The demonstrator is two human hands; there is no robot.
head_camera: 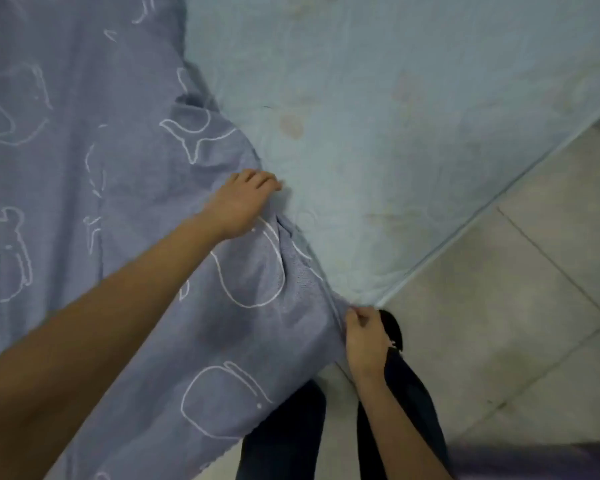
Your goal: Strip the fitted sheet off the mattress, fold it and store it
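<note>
Your left hand (243,199) curls its fingers over the bunched edge of the sheet (84,202) on top of the mattress (395,116), and your right hand (362,341) pinches the sheet's hem at the mattress's near corner. The sheet covers the mattress's left part and hangs down its near side; the rest of the mattress lies bare, with tiled floor (499,323) beside it.

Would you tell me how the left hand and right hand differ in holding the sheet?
The left hand grips the sheet edge on top of the mattress; the right hand pinches it lower, at the mattress corner. The left hand reaches far out; the right hand is near the legs. Both hold the sheet.
</note>
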